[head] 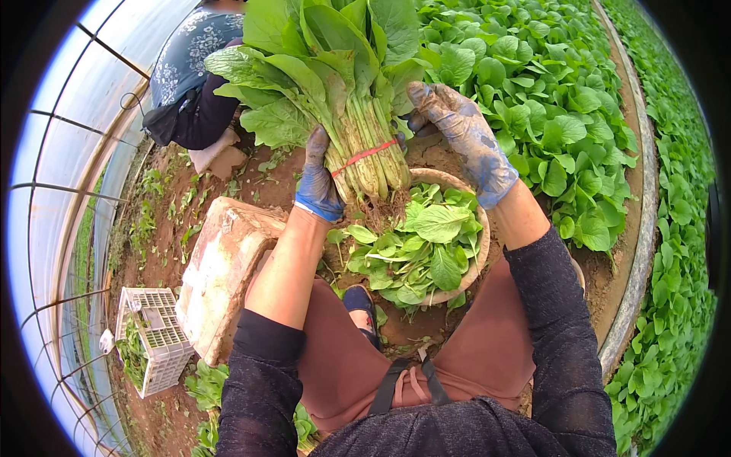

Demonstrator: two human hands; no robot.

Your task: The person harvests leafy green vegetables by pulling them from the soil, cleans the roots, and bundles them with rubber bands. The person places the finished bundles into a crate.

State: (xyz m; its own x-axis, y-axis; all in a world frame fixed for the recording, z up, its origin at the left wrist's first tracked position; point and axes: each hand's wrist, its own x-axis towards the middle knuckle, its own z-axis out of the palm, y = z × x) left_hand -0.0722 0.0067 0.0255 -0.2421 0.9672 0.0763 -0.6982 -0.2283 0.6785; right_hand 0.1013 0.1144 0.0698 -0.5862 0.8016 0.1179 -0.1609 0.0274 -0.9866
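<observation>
My left hand (pixel 321 177), in a soiled blue glove, grips a bunch of leafy greens (pixel 365 143) from its left side. A red band (pixel 364 156) runs around the pale stems, and muddy roots hang below them. To the right of the stems is my right hand (pixel 468 137), in a muddy blue glove. Its fingers are bent and apart, with nothing visible between them; the bunch's leaves partly overlap the fingertips. Under the bunch stands a round basin (pixel 482 251) with loose green leaves (pixel 434 240) in it.
A worn foam block (pixel 223 268) stands left of my leg, beside a white plastic crate (pixel 165 337) holding greens. A person (pixel 194 68) sits at the upper left. Growing greens (pixel 548 131) fill the right side along a pale border strip (pixel 642 228). Plastic greenhouse sheeting (pixel 74 143) curves along the left.
</observation>
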